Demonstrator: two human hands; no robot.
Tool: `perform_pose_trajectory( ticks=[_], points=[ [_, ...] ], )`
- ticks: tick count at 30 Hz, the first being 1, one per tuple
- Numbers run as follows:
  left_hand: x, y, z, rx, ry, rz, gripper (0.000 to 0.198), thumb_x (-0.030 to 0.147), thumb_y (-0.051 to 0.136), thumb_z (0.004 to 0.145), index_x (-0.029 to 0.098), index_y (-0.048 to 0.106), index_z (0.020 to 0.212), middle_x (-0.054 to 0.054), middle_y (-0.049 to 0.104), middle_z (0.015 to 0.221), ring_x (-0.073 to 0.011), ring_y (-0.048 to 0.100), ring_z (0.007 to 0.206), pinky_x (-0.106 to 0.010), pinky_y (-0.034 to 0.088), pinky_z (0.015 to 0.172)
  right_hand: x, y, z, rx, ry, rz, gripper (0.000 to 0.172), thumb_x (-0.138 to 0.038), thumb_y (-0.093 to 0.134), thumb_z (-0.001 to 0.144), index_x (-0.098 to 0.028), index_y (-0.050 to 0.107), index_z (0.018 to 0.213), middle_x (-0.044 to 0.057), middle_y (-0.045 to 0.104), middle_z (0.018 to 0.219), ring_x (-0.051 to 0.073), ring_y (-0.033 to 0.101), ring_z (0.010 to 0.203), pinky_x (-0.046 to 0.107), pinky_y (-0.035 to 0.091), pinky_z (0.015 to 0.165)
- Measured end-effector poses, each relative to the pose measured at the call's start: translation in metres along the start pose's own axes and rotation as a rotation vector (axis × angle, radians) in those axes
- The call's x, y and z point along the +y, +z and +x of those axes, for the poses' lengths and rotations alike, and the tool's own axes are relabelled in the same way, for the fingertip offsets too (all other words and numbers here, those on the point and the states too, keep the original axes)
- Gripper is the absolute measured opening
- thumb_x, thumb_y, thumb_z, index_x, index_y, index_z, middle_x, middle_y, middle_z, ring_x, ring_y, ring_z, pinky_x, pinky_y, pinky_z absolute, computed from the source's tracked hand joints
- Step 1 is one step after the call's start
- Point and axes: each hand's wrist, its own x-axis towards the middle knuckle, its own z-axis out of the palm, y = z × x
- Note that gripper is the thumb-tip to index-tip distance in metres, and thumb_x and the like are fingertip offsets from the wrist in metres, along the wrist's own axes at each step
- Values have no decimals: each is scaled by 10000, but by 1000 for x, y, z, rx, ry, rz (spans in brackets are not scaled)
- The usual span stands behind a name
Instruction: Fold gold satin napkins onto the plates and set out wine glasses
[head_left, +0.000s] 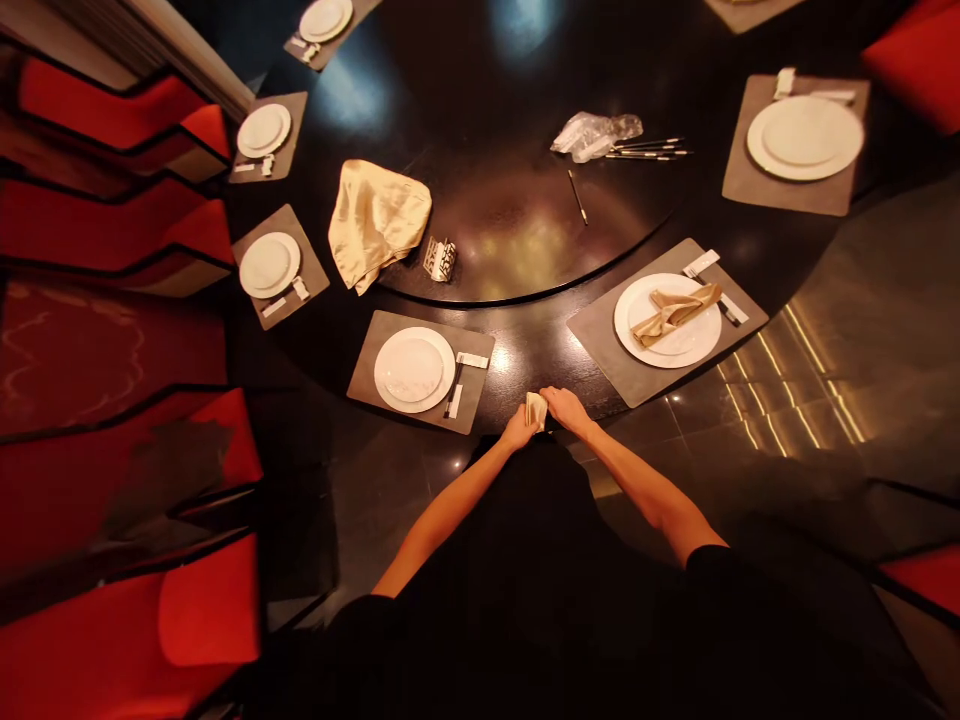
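Dark polished round table [540,365], viewed from above, its near edge against the person's black clothing. Nearest, the left hand [517,431] and right hand [566,408] meet at the rim, both closed narrowly, pinching a small folded gold cloth napkin [535,410] between them. The napkin appears light, soft and limp, perhaps slippery, with no stiffness of its own; its folded edges offer the best hold. Just ahead, a grey place mat [366,385] bears a white plate [414,370] and black-and-white cutlery [454,398]. To the right, a second grey place mat [600,340] carries a white plate [667,345] under a pleated gold napkin [675,315]. Farther out, on the central disc [517,225], lie a crumpled gold cloth [379,225], an openwork metal holder [440,260], a single thin stick [577,197], a clear plastic bag [596,135] and a bundle of thin sticks [649,148]. More plated mats ring the table, with red chairs [112,225] along the left.
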Motion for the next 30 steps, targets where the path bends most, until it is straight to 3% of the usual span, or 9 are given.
perform_pose_trajectory(
  ticks=[3, 7, 9, 13, 15, 18, 21, 24, 30],
  points=[
    [-15, -14, -26, -80, -63, -302, 517, 286, 752, 896, 126, 571, 1354, -176, 719, 1296, -237, 699, 1016, -352, 558, 854, -12, -13, 7, -40, 3, 29, 311, -212, 456, 1096, -192, 660, 1330, 121, 764, 1195, 241, 711, 974, 289, 454, 843],
    [-37, -54, -68, -169, -164, -662, 471, 365, 683, 911, 137, 598, 1315, -91, 749, 962, -147, 645, 679, -237, 439, 579, -51, -35, 34, -90, -79, 224, 271, -344, 556, 1069, -223, 677, 1279, 73, 776, 1062, 225, 718, 926, 278, 483, 829],
    [-48, -85, -91, -134, -193, -832, 421, 354, 640, 896, 133, 638, 1254, -60, 704, 817, -127, 565, 570, -230, 370, 511, -86, -43, 50, -32, -60, 413, 412, -415, 653, 996, -226, 640, 1362, 76, 767, 1125, 221, 713, 967, 291, 522, 859],
    [-73, -161, -133, 68, -167, -1028, 361, 356, 528, 951, 138, 681, 1196, -160, 755, 983, -166, 627, 687, -284, 457, 559, -190, -38, 74, 235, 257, 876, 652, -564, 554, 987, -232, 464, 1541, 126, 667, 1407, 235, 687, 1176, 345, 600, 913],
    [-86, -198, -149, 179, -122, -1026, 400, 378, 468, 1001, 145, 681, 1246, -206, 760, 1199, -216, 712, 889, -337, 552, 677, -257, -26, 83, 123, 349, 1022, 632, -640, 511, 992, -247, 505, 1488, 115, 679, 1380, 250, 698, 1181, 370, 623, 885],
    [-104, -244, -167, 288, -81, -1057, 428, 383, 439, 1034, 141, 681, 1291, -208, 745, 1324, -277, 730, 1128, -409, 615, 866, -356, -2, 97, -70, 274, 1046, 589, -674, 657, 914, -249, 602, 1317, 85, 735, 1237, 267, 719, 1107, 399, 625, 901],
    [-126, -282, -185, 248, -94, -1111, 413, 392, 458, 1042, 146, 680, 1289, -197, 745, 1339, -291, 719, 1207, -415, 616, 944, -428, 14, 115, 72, 224, 928, 482, -629, 662, 924, -250, 613, 1219, 71, 750, 1158, 260, 712, 1053, 415, 601, 978],
    [-152, -326, -209, 182, -145, -1012, 371, 387, 539, 1006, 194, 655, 1301, -166, 712, 1399, -271, 720, 1200, -348, 596, 862, -455, 20, 134, 219, 281, 828, 455, -612, 528, 994, -242, 607, 1249, 87, 750, 1198, 263, 709, 1070, 408, 593, 989],
    [-188, -451, -223, 210, 43, -800, 372, 398, 600, 937, 197, 700, 1233, -126, 744, 1255, -184, 726, 958, -243, 472, 690, -440, 25, 181, 308, 567, 495, 526, -545, 525, 993, -174, 550, 1365, 150, 747, 1148, 305, 721, 1022, 407, 574, 929]
  ],
)
